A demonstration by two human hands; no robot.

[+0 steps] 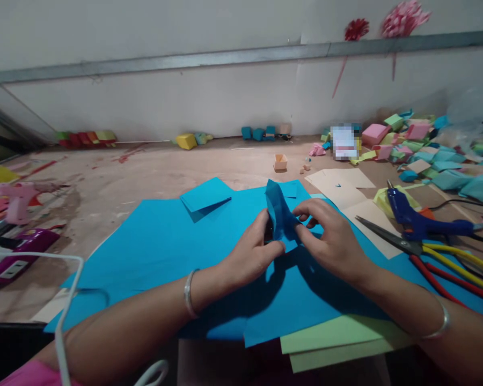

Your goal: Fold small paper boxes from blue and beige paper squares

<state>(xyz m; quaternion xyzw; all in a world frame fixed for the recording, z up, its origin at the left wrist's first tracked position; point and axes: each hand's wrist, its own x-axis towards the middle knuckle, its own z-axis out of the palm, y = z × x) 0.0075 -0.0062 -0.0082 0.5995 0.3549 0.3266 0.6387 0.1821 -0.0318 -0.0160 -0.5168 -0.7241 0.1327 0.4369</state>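
Observation:
A small piece of folded blue paper [279,212] stands upright between my two hands, its folds partly hidden by my fingers. My left hand [257,246] is closed on its left side, with the thumb at the lower edge. On the right side, my right hand [330,238] pinches the paper between thumb and fingers. Beneath both hands lie large blue paper sheets [153,246]. A folded blue paper square [207,195] rests on the sheets, left of and beyond my hands.
At right lie scissors [410,245] with red and yellow handles and a blue glue gun [422,220]. A pink glue gun [18,201] and a purple power strip [28,246] are at left. Paper boxes [410,139] pile up back right. A white cable [70,300] crosses near my left arm.

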